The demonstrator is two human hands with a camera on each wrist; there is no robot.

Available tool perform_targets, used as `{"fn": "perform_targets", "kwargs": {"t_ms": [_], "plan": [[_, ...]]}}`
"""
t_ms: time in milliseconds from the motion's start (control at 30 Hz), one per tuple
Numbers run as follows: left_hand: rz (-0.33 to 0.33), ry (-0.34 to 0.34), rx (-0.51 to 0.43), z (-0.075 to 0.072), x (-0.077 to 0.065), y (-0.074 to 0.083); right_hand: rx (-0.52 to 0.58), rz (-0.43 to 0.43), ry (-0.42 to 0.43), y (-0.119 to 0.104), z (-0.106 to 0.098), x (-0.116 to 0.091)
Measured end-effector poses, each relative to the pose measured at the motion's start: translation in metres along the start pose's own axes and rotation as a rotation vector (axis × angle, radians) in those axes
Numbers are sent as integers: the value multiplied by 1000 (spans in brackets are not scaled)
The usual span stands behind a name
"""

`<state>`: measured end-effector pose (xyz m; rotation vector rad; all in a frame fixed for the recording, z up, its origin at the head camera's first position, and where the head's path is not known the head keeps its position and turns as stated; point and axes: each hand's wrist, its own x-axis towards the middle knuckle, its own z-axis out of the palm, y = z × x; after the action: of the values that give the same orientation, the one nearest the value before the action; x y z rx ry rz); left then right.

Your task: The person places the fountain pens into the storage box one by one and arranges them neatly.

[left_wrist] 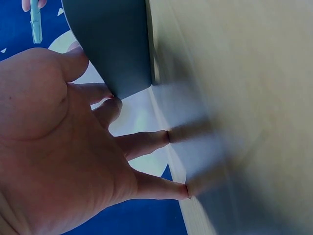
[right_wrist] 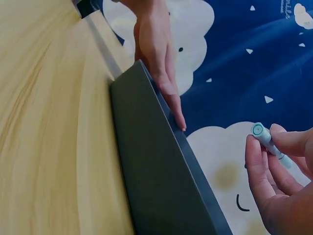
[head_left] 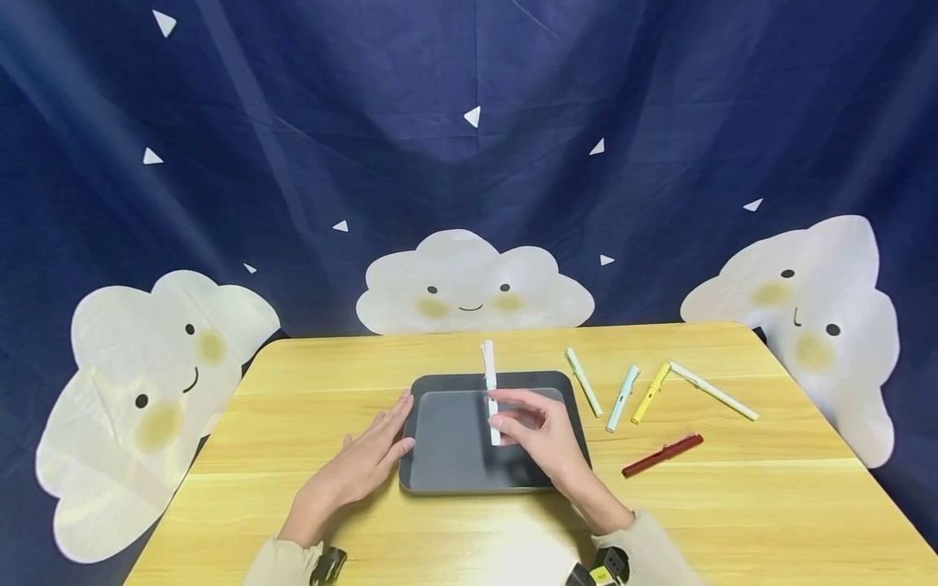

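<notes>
My right hand [head_left: 541, 431] pinches a pale, white-to-light-blue pen [head_left: 490, 378] between thumb and fingers, above the dark grey tray [head_left: 447, 439]. The pen's round end [right_wrist: 257, 129] faces the camera in the right wrist view. At the tray's left side, my left hand [head_left: 359, 460] rests with its fingers straight, thumb and fingertips against the rim. In the left wrist view the spread fingers [left_wrist: 142, 144] of this hand touch the tray's corner and the table top.
Right of the tray lie a pale green pen [head_left: 584, 382], a light blue pen [head_left: 623, 399], a yellow pen [head_left: 650, 394], a whitish-green pen [head_left: 714, 391] and a dark red pen [head_left: 663, 456]. A navy curtain [head_left: 410, 163] with clouds hangs behind the wooden table [head_left: 315, 374].
</notes>
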<state>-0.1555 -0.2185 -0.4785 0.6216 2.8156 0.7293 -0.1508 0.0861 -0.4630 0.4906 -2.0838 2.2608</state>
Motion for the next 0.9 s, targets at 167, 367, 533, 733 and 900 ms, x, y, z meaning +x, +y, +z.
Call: {"fn": "perform_targets", "kwargs": {"t_ms": [167,367,533,733,900], "plan": [[-9,-7,-4,-1,-1,0,9,0,-5,5,9,2],[-8,-2,-2,-1,-2,0,24,13,0,7,18,5],[-7,6,1,-1,-1,-1,71,27,-2,10,25,6],[-7,7,-4,-1,0,0,106,46,4,17,33,7],[-15,2,-2,-1,-1,0,105,69,9,20,39,7]]}}
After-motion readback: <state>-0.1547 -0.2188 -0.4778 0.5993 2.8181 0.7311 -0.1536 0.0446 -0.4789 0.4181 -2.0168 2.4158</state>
